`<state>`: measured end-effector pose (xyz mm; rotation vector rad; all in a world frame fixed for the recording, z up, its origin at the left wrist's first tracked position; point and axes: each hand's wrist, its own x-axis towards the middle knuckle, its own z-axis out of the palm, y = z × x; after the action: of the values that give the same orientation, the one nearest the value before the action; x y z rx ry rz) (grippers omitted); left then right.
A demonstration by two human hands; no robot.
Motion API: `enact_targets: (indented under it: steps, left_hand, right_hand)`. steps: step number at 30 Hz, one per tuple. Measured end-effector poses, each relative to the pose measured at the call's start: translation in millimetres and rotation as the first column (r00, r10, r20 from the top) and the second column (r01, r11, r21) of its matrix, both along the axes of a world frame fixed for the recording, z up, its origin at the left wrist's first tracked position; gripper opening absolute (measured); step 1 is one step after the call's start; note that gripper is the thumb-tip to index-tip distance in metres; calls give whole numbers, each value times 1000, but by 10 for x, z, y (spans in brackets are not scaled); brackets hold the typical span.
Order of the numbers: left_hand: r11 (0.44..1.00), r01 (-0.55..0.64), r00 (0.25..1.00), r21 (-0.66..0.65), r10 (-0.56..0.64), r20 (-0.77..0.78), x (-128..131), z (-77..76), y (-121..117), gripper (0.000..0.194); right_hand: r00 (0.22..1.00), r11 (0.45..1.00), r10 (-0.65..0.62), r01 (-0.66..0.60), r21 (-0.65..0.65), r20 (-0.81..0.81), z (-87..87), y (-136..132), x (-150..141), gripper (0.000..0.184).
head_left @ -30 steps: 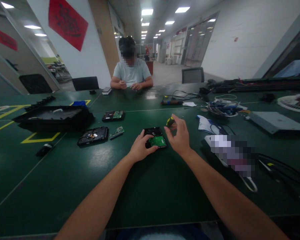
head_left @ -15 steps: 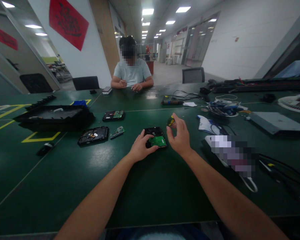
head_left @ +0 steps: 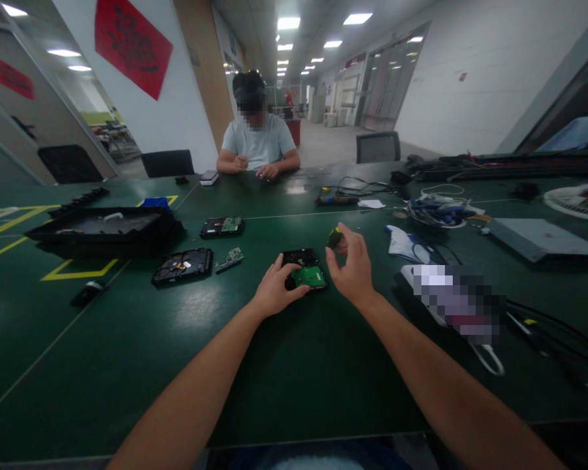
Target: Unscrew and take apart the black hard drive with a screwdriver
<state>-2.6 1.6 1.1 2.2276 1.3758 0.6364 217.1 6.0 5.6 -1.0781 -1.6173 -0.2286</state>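
A black hard drive with a green circuit board (head_left: 310, 277) lies flat on the table in front of me. My left hand (head_left: 277, 287) grips it from the left, thumb at its near edge and fingers over its far left side. Just right of the drive, my right hand (head_left: 351, 264) pinches the black and yellow handle of a screwdriver (head_left: 334, 237) between thumb and fingertips. I cannot make out the screwdriver's shaft or its tip. Left of the drive are a loose circuit board (head_left: 230, 260) and a second hard drive (head_left: 183, 266).
Another drive (head_left: 222, 226) lies farther back, near a large black tray (head_left: 102, 228). On the right are a pixelated pouch (head_left: 455, 303), a cable bundle (head_left: 438, 210) and a grey metal box (head_left: 543, 238). A person (head_left: 258, 143) sits across the table.
The screwdriver handle has turned slightly in my right fingers, its yellow part now showing differently. My left hand and the hard drive have stayed in place.
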Motion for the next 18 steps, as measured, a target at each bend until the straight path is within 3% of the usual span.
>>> enact_targets:
  steps: [18]
  left_hand:
    - [1000, 17, 999, -1, -17, -26, -12, 2, -11, 61]
  right_hand:
    - [999, 999, 34, -34, 16, -6, -11, -1, 14, 56]
